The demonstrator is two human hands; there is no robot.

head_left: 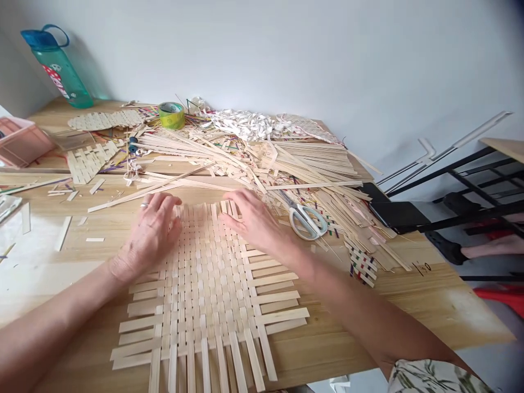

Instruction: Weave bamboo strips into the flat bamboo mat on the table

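Note:
A pale woven mat of flat wooden strips (208, 289) lies on the wooden table (429, 305) in front of me, loose strip ends sticking out on all sides. My left hand (151, 232), a ring on one finger, rests flat on the mat's far left corner with fingers spread. My right hand (254, 218) presses on the far right edge of the mat, fingertips at the strip ends. Neither hand grips anything that I can see.
A big heap of loose strips (262, 158) covers the table's far side. White-handled scissors (305, 218) lie just right of my right hand. Behind are a tape roll (172, 114), a teal bottle (61, 68), small woven pieces (88, 161), a pink tray (20, 142). A black phone (399, 214) sits at the right edge.

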